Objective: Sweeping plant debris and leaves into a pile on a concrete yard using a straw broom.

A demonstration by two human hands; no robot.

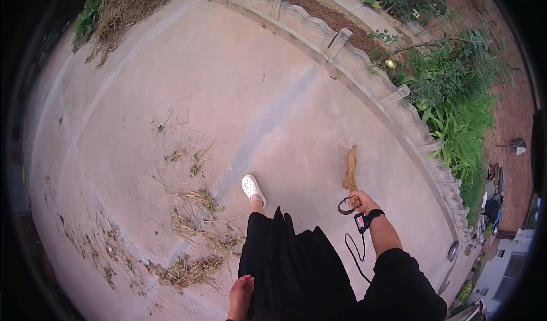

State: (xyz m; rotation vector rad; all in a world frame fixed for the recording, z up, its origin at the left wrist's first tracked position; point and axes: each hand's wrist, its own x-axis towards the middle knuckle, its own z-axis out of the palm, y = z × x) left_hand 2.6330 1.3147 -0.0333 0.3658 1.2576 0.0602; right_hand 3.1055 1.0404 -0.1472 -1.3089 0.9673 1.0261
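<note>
My right hand (363,202) is closed around the handle end of a tan straw hand broom (350,170). The broom points away from me, narrow side showing, above the concrete ground. A dark loop (345,206) hangs at its handle beside my fingers. On my right wrist sits a black strapped device (361,223) with a cable (354,251) trailing down toward my body. Low in the view, my left hand (241,291) hangs beside my black clothing (296,264). Its fingers are loosely bent, with nothing visible in them.
Dry stalks (188,269) and scattered straw lie on the concrete to my left. One white clog (252,189) steps forward. A low stone railing (336,44) curves along the far and right sides, with green plants (456,116) beyond it. A hay pile (128,13) stands far left.
</note>
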